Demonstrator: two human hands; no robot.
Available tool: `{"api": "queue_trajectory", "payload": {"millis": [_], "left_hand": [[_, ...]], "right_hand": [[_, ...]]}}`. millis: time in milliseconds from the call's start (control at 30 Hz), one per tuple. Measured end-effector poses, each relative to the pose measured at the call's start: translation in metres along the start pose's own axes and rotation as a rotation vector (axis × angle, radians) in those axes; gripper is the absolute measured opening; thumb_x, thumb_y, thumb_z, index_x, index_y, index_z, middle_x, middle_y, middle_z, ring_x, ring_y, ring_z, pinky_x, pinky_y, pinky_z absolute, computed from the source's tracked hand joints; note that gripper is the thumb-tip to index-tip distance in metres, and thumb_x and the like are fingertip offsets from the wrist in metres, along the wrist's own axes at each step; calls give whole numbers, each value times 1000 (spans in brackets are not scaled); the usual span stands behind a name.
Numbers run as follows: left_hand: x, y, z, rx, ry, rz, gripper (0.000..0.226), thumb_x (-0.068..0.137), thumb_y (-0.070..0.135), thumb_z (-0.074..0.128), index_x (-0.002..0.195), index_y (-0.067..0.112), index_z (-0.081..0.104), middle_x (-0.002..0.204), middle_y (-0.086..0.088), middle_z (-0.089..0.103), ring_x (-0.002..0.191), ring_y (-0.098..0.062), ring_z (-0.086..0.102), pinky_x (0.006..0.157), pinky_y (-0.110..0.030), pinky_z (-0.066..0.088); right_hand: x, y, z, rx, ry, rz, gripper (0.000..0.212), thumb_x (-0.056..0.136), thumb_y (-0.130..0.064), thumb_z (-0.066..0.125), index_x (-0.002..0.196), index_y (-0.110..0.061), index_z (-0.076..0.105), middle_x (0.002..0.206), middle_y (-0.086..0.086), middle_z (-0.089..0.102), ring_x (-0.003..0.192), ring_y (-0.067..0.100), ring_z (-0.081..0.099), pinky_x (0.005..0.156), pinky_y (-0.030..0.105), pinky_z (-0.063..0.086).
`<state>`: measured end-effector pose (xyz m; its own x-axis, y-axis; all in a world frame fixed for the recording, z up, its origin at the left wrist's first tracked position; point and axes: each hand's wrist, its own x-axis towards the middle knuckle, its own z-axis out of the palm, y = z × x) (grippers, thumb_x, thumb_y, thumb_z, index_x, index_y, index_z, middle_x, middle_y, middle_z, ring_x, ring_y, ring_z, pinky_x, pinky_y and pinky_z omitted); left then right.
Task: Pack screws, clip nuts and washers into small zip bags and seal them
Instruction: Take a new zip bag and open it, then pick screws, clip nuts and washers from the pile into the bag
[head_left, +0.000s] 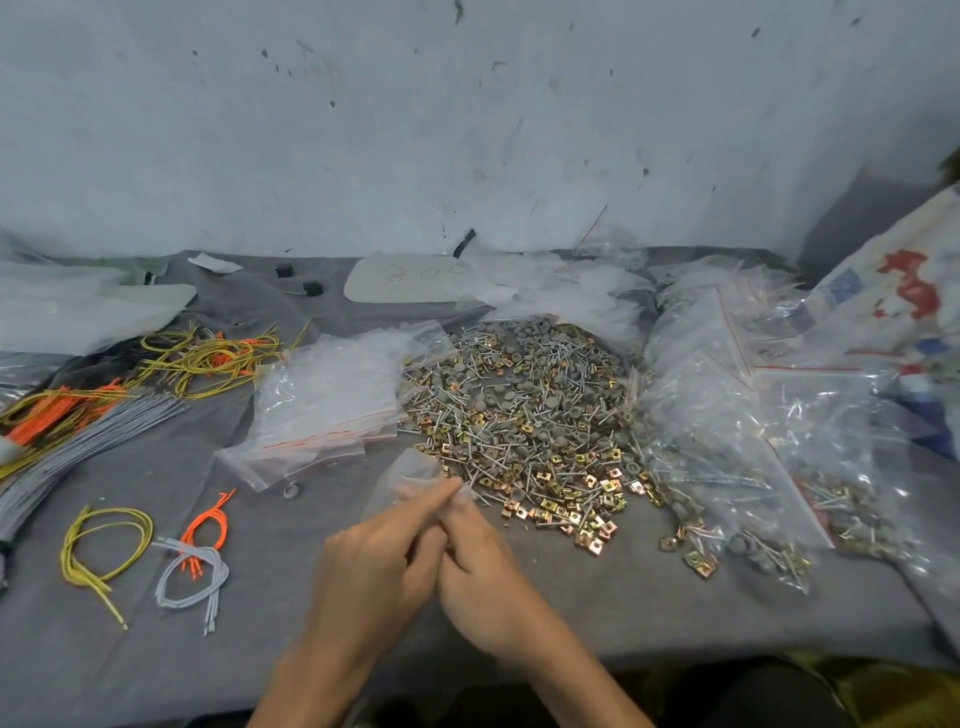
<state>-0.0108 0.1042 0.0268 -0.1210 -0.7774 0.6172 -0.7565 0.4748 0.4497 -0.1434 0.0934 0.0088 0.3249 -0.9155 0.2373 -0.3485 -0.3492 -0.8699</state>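
Fingers (435, 494) of the left hand (374, 566) and right hand (485, 577) pinch one small zip bag (410, 470) at 6 o'clock on the surface (156, 649). On my screen it looks empty, but it is blurry. Many filled bags (727, 415) lie at 3 o'clock, so I think a lot is done. A big pile of screws, clip nuts and washers (524, 410) sits in the middle, with empty bags (332, 400) at 9 o'clock. I think lots is left.

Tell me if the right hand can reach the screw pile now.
Probably yes: the pile lies just beyond the right hand with nothing between, though it and the left hand both pinch a small bag.
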Motion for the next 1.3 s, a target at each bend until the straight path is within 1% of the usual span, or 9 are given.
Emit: {"api": "queue_trajectory", "payload": {"millis": [133,200,300,367,533,767,867,1000,1300], "left_hand": [[-4,-10,4,33,87,124,39,87,23,51,121,34,68,93,9,75,76,-12,71,62,-32,56],[-5,-21,8,108,111,131,40,88,24,51,125,33,65,92,8,74,77,-11,67,63,-29,52],[-10,-41,19,203,105,97,36,93,27,49,124,30,68,98,5,74,82,-18,71,63,-32,55],[-17,-53,28,255,95,96,33,94,29,49,117,28,72,95,6,73,80,-20,71,62,-32,53],[-26,-59,46,306,119,69,33,93,29,50,117,27,73,82,6,68,69,-23,67,55,-33,51],[-25,-53,51,226,185,177,29,102,31,50,112,21,76,89,3,74,79,-16,67,71,-29,46],[-22,-59,47,245,156,81,35,101,36,46,99,20,77,88,2,75,79,-19,69,72,-29,45],[-21,-51,46,167,16,-155,39,91,34,45,112,22,76,102,2,77,86,-20,73,70,-29,55],[-24,-50,41,-34,-120,-443,31,95,43,42,122,41,58,74,6,65,76,-21,64,67,-36,48]], "right_hand": [[12,-3,0,-63,19,-107,39,96,-6,48,130,-17,62,131,-2,57,127,5,48,110,23,38],[17,-5,3,25,18,-77,47,95,-2,47,138,-17,57,140,-4,56,133,1,46,112,20,35],[17,3,7,100,-58,19,34,96,3,44,121,-8,64,126,5,62,123,12,56,108,34,43],[12,13,9,-9,-125,60,20,99,-4,46,110,-7,62,117,8,62,113,19,57,103,42,44],[-6,36,5,-404,-142,147,38,105,-34,44,141,-24,48,133,0,52,125,21,46,109,35,36],[1,36,7,-437,-193,55,26,102,-30,42,123,-24,56,136,-1,48,121,25,41,108,41,34],[-4,39,-1,-328,-138,20,32,94,-27,49,121,-30,65,133,-4,55,122,15,45,110,30,34],[5,51,-33,-533,205,62,17,94,-23,61,106,-25,72,99,-9,61,95,12,51,87,27,42],[50,63,-33,-909,37,104,26,102,-39,49,113,-23,67,118,-1,61,112,23,50,100,39,39]]}}
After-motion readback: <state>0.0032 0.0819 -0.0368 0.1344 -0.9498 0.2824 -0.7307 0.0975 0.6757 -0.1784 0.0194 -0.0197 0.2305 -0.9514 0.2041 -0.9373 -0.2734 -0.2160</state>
